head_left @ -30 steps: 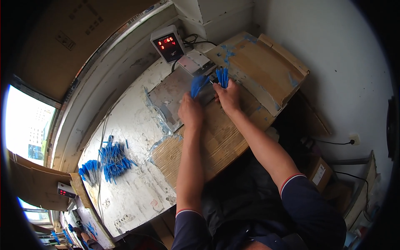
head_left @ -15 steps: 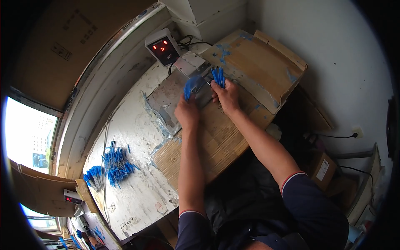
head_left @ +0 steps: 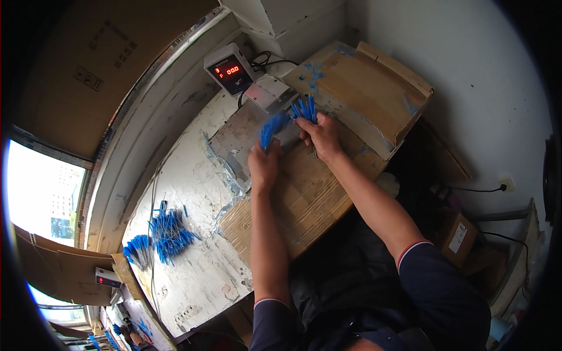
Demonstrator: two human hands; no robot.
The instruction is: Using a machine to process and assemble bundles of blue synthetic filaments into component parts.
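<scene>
2 hands I see stretched forward over the grey metal plate [head_left: 234, 143]: left hand [head_left: 264, 167] closed on a bundle of blue wires [head_left: 272, 127], right hand [head_left: 319, 136] gripping another blue bundle [head_left: 305, 109] near the cardboard box [head_left: 363, 88].

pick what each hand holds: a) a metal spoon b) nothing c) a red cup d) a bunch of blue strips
d: the left hand and the right hand each grip a bunch of blue strips, over the grey plate.
</scene>
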